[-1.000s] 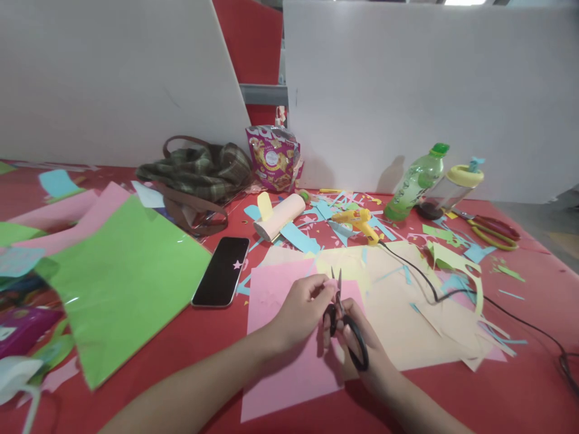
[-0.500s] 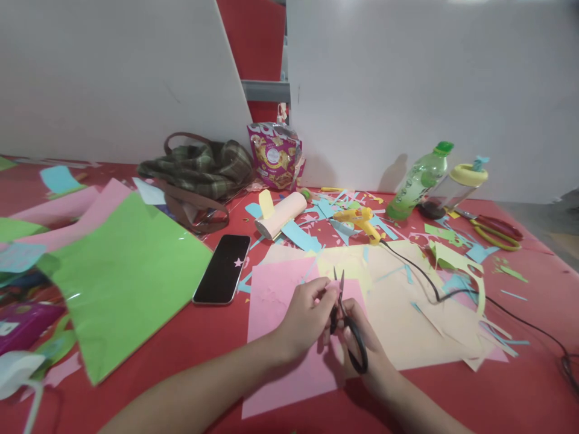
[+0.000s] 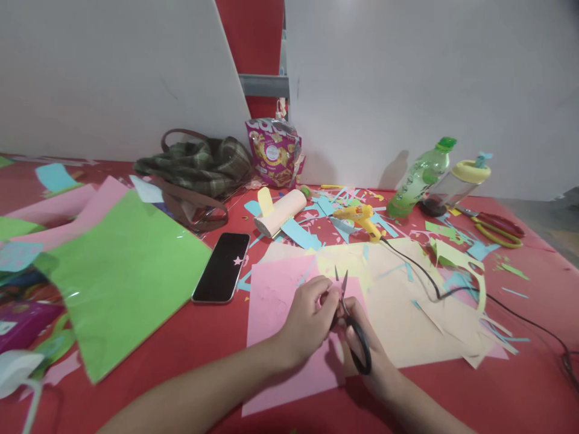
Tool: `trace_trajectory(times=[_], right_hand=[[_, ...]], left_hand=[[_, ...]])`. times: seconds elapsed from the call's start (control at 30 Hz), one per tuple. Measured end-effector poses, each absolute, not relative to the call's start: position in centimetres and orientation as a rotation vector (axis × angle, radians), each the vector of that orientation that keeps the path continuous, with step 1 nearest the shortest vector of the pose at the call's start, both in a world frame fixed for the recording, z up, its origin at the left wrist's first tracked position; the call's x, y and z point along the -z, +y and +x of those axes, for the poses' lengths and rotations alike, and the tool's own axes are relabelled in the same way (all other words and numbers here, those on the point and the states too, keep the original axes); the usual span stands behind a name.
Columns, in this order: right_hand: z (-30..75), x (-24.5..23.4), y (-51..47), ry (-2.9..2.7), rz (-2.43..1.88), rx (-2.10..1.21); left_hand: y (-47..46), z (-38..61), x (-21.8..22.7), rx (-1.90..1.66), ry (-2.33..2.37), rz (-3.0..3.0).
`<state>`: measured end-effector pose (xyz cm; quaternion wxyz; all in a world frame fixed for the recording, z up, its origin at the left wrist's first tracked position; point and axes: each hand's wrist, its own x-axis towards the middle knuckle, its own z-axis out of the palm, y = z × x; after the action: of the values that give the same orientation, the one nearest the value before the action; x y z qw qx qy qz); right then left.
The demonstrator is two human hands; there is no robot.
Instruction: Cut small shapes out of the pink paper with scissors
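Observation:
My right hand [image 3: 362, 337] is closed round the black handles of a small pair of scissors [image 3: 360, 346], whose blades point away from me, slightly parted. Close against the blades, my left hand [image 3: 310, 313] pinches a small piece of pink paper [image 3: 335, 290], mostly hidden by the fingers. Both hands are above a pink sheet [image 3: 271, 374] that lies on the red table. A tiny pink paper star [image 3: 237, 261] rests on the black phone [image 3: 221, 268] to the left.
A yellow glue gun [image 3: 359, 218] with a black cord lies beyond the hands, near a paper-covered tube [image 3: 283, 212]. A green bottle [image 3: 420, 178], a jar [image 3: 456, 188] and larger scissors [image 3: 495, 228] are at right. Green sheets [image 3: 131, 271] lie left.
The scissor blades have parted a little wider, and the right hand's handles have shifted slightly right. The left hand keeps its pinch at the blades.

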<state>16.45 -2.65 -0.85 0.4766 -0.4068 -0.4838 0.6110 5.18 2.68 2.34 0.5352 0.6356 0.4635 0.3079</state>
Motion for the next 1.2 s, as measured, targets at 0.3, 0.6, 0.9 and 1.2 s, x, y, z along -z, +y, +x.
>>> trace_trajectory(times=[0.3,0.6,0.9,1.2], right_hand=[[16.36,0.79,-2.79,-1.207,-1.053,-1.456],[16.2,0.74,-2.97,-1.214,-1.099,-1.443],[16.27,0.74,-2.74,-1.251,-1.096,-1.426],[16.39,0.47,-2.83,-1.257,-1.076,-1.434]], left_hand=[[2.56,5.22,-2.37,-0.783,1.137,1.601],[2.7,5.23,-2.56,-0.789,1.151,1.615],[2.47,5.3,-2.44,-0.778,1.134,1.625],[2.36,5.3,-2.37,-0.775,1.116,1.63]])
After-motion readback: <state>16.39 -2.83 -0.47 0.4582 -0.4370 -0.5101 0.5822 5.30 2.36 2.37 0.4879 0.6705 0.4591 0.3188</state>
